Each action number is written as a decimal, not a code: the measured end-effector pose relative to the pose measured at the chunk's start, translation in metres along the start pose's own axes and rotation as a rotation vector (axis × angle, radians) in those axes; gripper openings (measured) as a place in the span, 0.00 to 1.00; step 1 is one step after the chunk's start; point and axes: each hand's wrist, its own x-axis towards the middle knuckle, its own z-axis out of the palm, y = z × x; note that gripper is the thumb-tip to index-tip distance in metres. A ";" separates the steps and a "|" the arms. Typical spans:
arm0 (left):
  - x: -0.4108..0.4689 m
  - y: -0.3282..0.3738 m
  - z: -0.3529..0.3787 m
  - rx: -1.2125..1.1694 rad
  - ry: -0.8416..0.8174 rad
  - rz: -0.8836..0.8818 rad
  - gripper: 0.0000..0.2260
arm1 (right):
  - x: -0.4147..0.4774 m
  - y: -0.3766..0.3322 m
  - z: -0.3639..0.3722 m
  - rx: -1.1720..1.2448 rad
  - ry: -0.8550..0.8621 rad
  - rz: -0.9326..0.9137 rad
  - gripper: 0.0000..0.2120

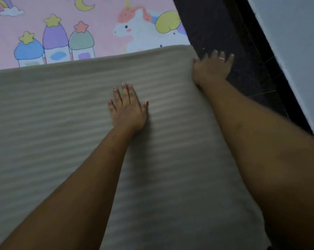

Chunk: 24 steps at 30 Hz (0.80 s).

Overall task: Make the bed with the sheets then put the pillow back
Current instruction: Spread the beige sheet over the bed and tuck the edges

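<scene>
Two bare arms reach out from the bottom of the view. At the end of one, the left hand [128, 107] lies flat on the striped sheet [62, 105], with its fingers straight and a little apart. It holds nothing. It just presses the cloth down. The right hand [213, 67] is farther away, at the far right corner of the same sheet. Its fingers look straight and spread wide, and they stick out past the edge over the dark floor [215, 24]. I do not see them curl round the cloth.

The striped sheet looks smooth, with no big bumps. Past its far edge the pink sheet [102, 18] with the unicorn and little houses is not covered. So I think the job is partway done. The top sheet may need to go up higher, and its edges need tidying. No pillow shows here, so that part is left to do.

On the right, the bed ends and the dark floor runs in a thin strip next to the white wall [288, 33]. That side has little room. To the left, the bed is wide and open for the hands to slide.
</scene>
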 end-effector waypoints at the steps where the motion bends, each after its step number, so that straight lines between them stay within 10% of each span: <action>1: 0.000 0.002 0.000 -0.008 0.001 -0.002 0.30 | -0.014 -0.008 -0.002 -0.003 0.107 -0.131 0.28; 6: -0.011 0.008 0.007 -0.197 0.144 -0.048 0.25 | -0.135 -0.047 0.033 0.084 0.041 -0.699 0.25; 13: -0.084 0.009 0.042 -0.114 0.232 0.098 0.24 | -0.103 0.063 0.031 0.396 -0.123 0.120 0.29; 24: -0.189 0.007 0.079 0.025 0.030 0.322 0.29 | -0.259 0.140 0.048 0.347 -0.034 0.306 0.28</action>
